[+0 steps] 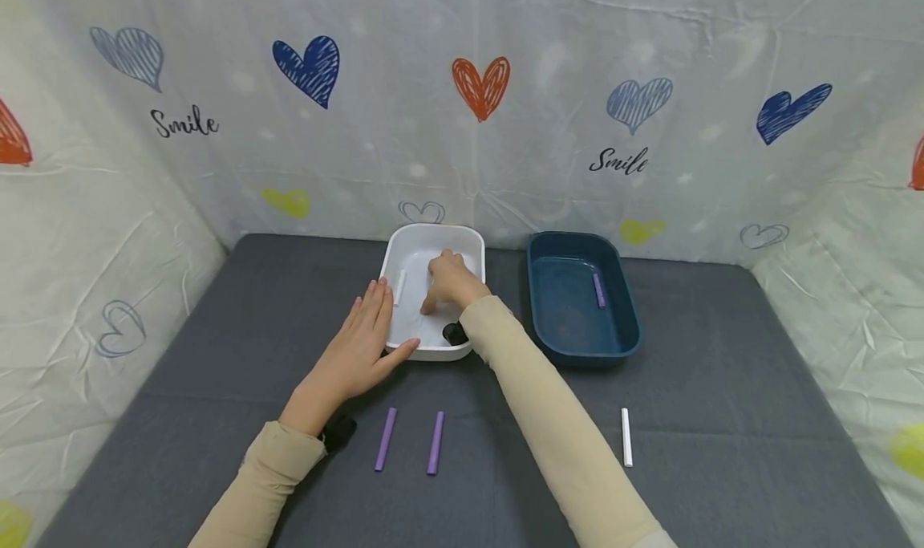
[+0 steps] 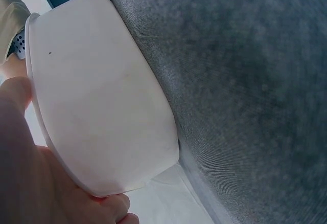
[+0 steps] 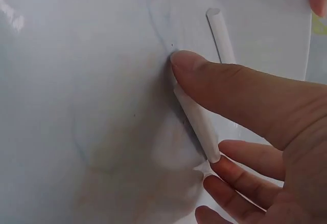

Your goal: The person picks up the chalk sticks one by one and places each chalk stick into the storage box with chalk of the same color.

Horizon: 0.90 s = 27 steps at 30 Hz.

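A white tray [image 1: 433,354] stands at the table's far side. My left hand [image 1: 357,339] lies against its near left corner, fingers straight along the left side and thumb at the front rim. In the left wrist view the tray's outer wall [image 2: 102,91] fills the space beside that hand. Inside the tray, my right hand [image 1: 453,282] pinches a white chalk stick [image 3: 196,124] lengthwise, thumb at one end and fingertips at the other. Another white chalk stick [image 1: 400,287] lies by the tray's left wall.
Right of the white tray stands a dark blue tray [image 1: 585,354] holding a purple chalk stick [image 1: 599,290]. Nearer on the grey cloth [image 1: 693,355] lie two purple chalk sticks [image 1: 386,440] and one white chalk stick [image 1: 626,437]. A patterned curtain [image 1: 541,131] hangs behind.
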Each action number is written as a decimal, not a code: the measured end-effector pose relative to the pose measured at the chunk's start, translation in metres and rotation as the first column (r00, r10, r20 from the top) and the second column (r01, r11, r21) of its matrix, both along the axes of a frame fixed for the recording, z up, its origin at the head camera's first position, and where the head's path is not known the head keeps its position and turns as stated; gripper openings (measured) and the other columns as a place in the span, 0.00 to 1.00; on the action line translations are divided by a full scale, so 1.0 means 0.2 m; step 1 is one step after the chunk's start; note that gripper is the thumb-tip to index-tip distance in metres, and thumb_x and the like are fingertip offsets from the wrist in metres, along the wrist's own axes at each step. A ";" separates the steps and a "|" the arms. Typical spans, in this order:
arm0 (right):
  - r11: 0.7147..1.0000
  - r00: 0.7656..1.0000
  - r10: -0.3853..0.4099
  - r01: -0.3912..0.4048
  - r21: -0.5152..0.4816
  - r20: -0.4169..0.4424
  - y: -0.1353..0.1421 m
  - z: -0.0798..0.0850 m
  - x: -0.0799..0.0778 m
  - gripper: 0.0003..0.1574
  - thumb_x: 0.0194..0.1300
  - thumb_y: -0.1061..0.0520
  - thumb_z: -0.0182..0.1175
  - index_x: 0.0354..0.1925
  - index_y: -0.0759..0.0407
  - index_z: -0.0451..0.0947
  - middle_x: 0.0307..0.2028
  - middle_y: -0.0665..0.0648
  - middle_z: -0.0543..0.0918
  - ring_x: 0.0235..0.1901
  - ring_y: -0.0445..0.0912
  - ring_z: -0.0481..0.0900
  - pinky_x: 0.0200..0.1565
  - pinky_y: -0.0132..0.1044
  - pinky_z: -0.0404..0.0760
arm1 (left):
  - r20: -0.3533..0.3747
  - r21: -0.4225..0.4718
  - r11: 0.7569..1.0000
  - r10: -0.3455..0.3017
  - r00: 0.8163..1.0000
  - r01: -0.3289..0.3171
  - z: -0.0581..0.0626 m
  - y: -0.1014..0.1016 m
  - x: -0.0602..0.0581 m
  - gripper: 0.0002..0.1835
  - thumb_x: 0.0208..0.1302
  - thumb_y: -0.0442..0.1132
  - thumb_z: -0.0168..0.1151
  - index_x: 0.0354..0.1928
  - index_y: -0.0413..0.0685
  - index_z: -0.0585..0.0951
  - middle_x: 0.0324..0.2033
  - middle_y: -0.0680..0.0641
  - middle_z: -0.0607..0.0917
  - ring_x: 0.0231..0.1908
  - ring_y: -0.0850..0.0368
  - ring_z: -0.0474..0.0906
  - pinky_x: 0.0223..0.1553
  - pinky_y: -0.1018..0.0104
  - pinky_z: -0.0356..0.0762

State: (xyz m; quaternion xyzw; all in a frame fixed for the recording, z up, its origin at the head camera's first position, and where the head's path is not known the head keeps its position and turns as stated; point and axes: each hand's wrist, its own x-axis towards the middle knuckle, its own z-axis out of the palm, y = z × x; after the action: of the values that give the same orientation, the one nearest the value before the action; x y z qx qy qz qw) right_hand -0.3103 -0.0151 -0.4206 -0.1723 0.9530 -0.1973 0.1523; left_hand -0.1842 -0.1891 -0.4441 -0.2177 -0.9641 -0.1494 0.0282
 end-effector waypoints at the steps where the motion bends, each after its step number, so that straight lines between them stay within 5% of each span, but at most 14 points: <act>1: 1.000 1.000 -0.001 0.001 -0.006 -0.003 0.00 0.00 0.00 0.41 0.49 0.50 0.80 0.59 0.61 0.77 0.55 0.59 0.71 0.55 0.51 0.66 0.56 0.42 0.73 | 0.001 -0.001 1.000 0.000 1.000 0.000 0.00 0.00 0.00 0.51 0.73 0.64 0.46 0.76 0.28 0.40 0.76 0.33 0.36 0.76 0.43 0.29 0.74 0.44 0.37; 27: 0.999 0.999 0.006 -0.009 -0.051 -0.045 -0.01 -0.04 0.01 0.47 0.48 0.46 0.80 0.63 0.60 0.74 0.59 0.60 0.69 0.55 0.52 0.65 0.57 0.41 0.72 | -0.010 -0.001 1.000 -0.002 1.000 0.002 0.00 0.00 0.00 0.51 0.74 0.63 0.47 0.76 0.29 0.40 0.76 0.33 0.37 0.76 0.41 0.30 0.73 0.42 0.39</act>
State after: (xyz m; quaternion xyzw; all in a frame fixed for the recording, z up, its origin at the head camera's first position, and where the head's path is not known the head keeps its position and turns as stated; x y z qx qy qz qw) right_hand -0.3091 -0.0171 -0.4295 -0.1840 0.9501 -0.2172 0.1274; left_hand -0.1836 -0.1883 -0.4444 -0.2192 -0.9639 -0.1478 0.0326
